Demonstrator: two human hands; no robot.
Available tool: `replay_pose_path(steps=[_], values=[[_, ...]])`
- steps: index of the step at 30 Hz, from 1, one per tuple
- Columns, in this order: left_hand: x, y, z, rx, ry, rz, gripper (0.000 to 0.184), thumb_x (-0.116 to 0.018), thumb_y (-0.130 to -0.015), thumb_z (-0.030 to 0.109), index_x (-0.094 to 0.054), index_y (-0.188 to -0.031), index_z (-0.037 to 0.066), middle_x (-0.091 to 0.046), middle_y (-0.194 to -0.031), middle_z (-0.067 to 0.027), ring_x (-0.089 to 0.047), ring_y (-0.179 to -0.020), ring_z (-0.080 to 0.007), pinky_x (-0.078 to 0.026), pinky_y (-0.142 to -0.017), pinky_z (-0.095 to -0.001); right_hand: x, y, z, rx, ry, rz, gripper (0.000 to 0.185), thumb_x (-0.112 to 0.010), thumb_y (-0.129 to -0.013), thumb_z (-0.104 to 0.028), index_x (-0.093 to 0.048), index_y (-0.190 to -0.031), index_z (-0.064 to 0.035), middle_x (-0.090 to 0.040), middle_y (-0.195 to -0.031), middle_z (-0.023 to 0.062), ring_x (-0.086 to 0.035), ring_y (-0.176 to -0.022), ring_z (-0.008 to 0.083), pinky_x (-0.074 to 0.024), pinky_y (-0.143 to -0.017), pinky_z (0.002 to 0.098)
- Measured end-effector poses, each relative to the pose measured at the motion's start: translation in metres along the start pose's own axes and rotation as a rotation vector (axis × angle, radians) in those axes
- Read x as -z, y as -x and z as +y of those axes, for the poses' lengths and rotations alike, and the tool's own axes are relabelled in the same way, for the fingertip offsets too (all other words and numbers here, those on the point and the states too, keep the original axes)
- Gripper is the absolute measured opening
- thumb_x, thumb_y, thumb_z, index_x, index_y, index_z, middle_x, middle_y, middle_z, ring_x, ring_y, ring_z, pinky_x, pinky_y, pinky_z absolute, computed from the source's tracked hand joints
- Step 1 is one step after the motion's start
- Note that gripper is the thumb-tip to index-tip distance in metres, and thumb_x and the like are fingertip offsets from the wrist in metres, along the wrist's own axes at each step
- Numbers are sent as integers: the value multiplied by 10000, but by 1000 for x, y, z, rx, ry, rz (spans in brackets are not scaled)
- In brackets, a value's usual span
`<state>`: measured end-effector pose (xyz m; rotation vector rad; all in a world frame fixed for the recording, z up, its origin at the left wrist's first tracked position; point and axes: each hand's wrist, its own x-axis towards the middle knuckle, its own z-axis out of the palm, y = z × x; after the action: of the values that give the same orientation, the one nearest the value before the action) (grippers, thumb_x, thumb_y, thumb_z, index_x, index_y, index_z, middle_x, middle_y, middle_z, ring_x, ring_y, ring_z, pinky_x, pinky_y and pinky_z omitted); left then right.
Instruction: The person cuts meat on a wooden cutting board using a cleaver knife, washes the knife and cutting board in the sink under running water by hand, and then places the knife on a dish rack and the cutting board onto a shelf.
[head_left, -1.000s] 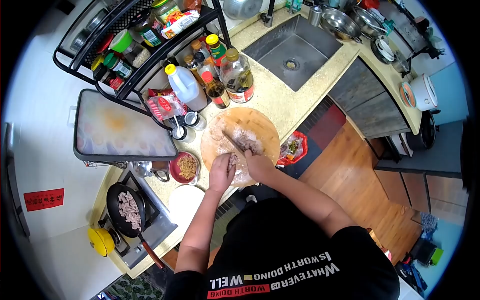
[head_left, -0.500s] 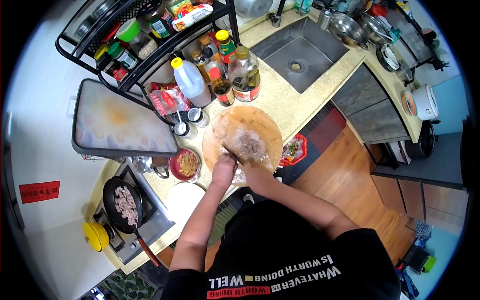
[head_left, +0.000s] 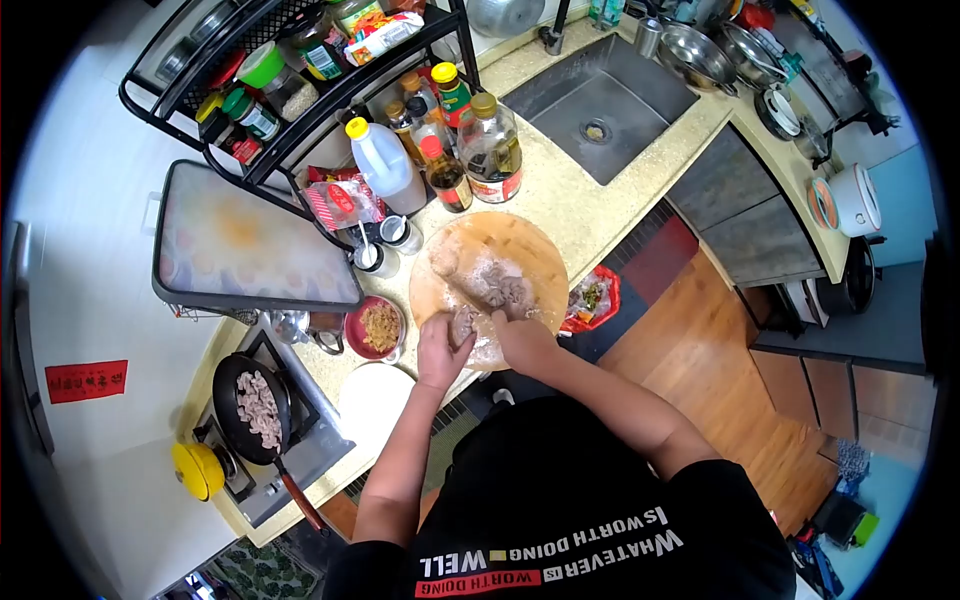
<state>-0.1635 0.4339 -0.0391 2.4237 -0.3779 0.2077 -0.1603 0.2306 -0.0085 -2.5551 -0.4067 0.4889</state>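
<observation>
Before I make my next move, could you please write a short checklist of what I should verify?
1. Right hand on the knife: ok, gripping it.
2. Left hand on the pale food: ok, touching it.
3. Left hand clear of the knife: cannot tell, they are very close.
4. Handle of the frying pan inside the counter edge: not ok, its end sticks out.
5. Stove off: cannot tell, the pan hides any flame.

- Pale speckled counter (head_left: pixel 560 185)
- On it, by the front edge: a round wooden board (head_left: pixel 537 255)
- Behind the board: a yellow-capped jug (head_left: pixel 388 175), a red-capped bottle (head_left: pixel 447 182)
- Beside it: a red bowl (head_left: pixel 355 335), a white plate (head_left: pixel 375 402)
</observation>
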Motion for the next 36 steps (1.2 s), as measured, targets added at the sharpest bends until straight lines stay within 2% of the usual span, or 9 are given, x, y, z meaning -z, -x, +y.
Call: replay_pose_path(steps=[5,6,11,14,15,21,26,29,36], values=[[-22,1,-15,-110,-53,-53,238,-745,-827,114,-645,-1000,-15,-645,-1018,-208,-610,-995,-392,-523,-870,-425,0,14,-10,128,63,3,133,-487,-896,-86,-500,-987,10,-679,-734,224,-689,-686,409,-547,-623,512],[-20,-3,-9,-96,-58,-52,119,-688,-849,65,-662,-934,-14,-644,-923,-195,-611,-947,-380,-526,-842,-416,0,15,-11,106,70,-25,134,-487,-898,-87,-502,-986,12,-681,-742,223,-690,-691,410,-548,-630,511],[-27,-3,-22,-152,-103,-202,76,-661,-794,28,-662,-865,1,-628,-853,-156,-605,-869,-351,-524,-817,-414,-4,20,-9,49,108,-81,171,-506,-904,-105,-540,-1023,14,-712,-759,195,-718,-690,362,-573,-627,463],[-23,-11,-22,-174,-105,-227,75,-658,-768,20,-668,-841,11,-624,-836,-146,-606,-864,-342,-524,-814,-412,-36,4,1,78,90,138,184,-499,-923,-131,-532,-1033,13,-713,-769,205,-723,-705,373,-573,-627,475],[-22,-10,-19,-175,-104,-233,76,-658,-761,19,-671,-836,14,-624,-832,-145,-607,-867,-339,-525,-814,-411,-41,-5,-3,61,88,97,189,-502,-927,-141,-528,-1036,12,-711,-782,214,-723,-718,377,-571,-639,485],[-14,-8,-11,-150,72,-146,228,-742,-752,32,-646,-956,-5,-653,-984,-173,-613,-969,-372,-515,-888,-421,-11,-38,-4,-14,3,-65,208,-502,-947,-166,-490,-1065,5,-698,-883,272,-705,-828,430,-549,-742,533],[2,8,-6,24,79,-5,553,-879,-702,175,-562,-1126,18,-629,-1098,-184,-609,-1019,-386,-507,-903,-421,-2,-19,12,-66,-16,-29,201,-508,-898,-98,-473,-1061,15,-682,-769,242,-695,-755,425,-537,-678,539],[3,8,0,99,83,-28,487,-854,-731,187,-590,-1094,0,-629,-1096,-192,-594,-1036,-397,-508,-912,-435,17,-6,0,50,54,-90,199,-507,-893,-95,-474,-1061,6,-682,-772,237,-689,-715,420,-537,-644,532],[-24,6,-15,-126,-73,28,84,-693,-856,60,-690,-905,-8,-671,-934,-155,-630,-895,-346,-542,-787,-419,7,1,-2,180,171,-103,164,-548,-870,-95,-523,-1009,-13,-689,-734,186,-710,-684,361,-558,-612,469]])
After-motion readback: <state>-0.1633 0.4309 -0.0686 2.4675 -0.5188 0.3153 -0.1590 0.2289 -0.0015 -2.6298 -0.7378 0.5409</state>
